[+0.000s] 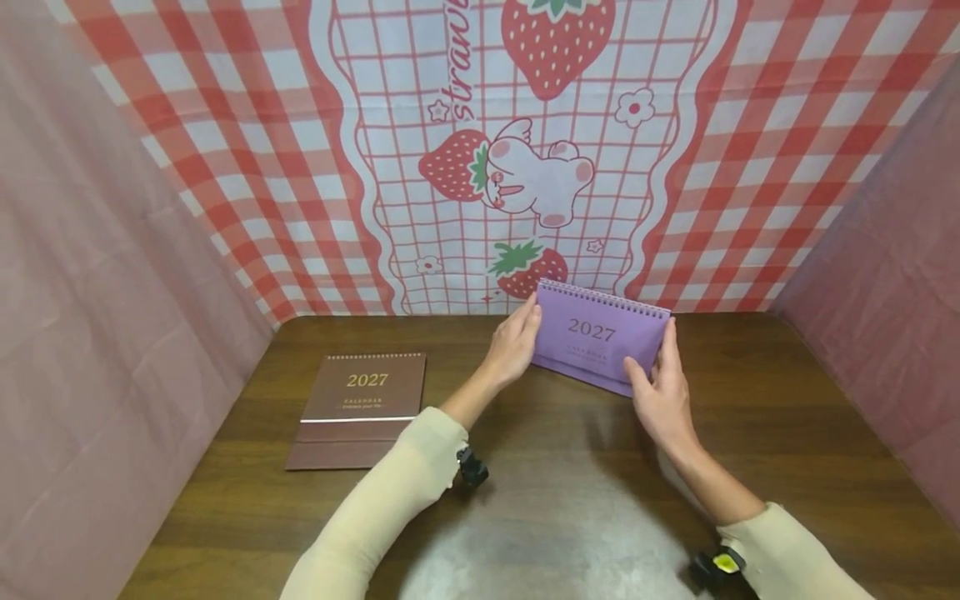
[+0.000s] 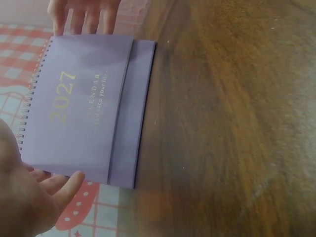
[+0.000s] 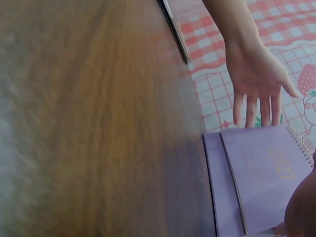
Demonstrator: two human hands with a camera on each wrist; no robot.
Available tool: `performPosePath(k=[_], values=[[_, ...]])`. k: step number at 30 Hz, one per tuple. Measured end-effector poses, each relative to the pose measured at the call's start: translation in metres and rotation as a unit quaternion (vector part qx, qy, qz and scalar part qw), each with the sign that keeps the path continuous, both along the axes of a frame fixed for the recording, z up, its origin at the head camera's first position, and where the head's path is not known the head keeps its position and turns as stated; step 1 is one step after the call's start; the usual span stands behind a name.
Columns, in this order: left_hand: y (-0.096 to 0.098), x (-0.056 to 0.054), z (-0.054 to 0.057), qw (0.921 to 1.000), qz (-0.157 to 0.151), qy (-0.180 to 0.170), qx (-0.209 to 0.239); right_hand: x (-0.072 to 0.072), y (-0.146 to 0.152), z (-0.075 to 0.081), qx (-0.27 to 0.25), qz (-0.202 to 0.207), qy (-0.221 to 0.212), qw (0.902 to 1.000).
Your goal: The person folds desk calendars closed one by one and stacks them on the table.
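A purple 2027 desk calendar (image 1: pixel 600 329) with a spiral-bound top edge appears to stand propped up at the far side of the table, turned slightly. My left hand (image 1: pixel 516 340) touches its left side with straight fingers, the thumb held apart in the right wrist view. Against the right side lies my right hand (image 1: pixel 663 396), its fingers extended along the edge and its thumb close to the front cover. The calendar's back is hidden. In the left wrist view the purple cover (image 2: pixel 84 143) shows between both hands.
A brown 2027 desk calendar (image 1: pixel 360 400) lies to the left, partly behind the left sleeve. The wooden table (image 1: pixel 540 517) ends at a red-and-white checked strawberry cloth (image 1: pixel 480 75). Pink curtains (image 1: pixel 97 292) hang on both sides.
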State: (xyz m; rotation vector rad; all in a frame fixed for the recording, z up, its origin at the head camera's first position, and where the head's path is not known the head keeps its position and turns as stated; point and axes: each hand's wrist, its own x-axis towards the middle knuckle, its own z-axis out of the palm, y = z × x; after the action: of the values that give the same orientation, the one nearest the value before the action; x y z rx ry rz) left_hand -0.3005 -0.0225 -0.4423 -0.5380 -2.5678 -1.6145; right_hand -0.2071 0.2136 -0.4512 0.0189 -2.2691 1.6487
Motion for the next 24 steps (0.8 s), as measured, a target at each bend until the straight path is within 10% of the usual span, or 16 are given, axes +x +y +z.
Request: performPosePath(k=[15, 24], values=[[-0.008, 0.029, 0.005, 0.9991, -0.004, 0.032, -0.027, -0.022, 0.004, 0.001, 0.0, -0.025, -0.006, 0.9997], [-0.01, 0.03, -0.016, 0.9979, -0.011, 0.062, -0.018, -0.038, 0.01, -0.005, 0.0, -0.045, -0.015, 0.9989]])
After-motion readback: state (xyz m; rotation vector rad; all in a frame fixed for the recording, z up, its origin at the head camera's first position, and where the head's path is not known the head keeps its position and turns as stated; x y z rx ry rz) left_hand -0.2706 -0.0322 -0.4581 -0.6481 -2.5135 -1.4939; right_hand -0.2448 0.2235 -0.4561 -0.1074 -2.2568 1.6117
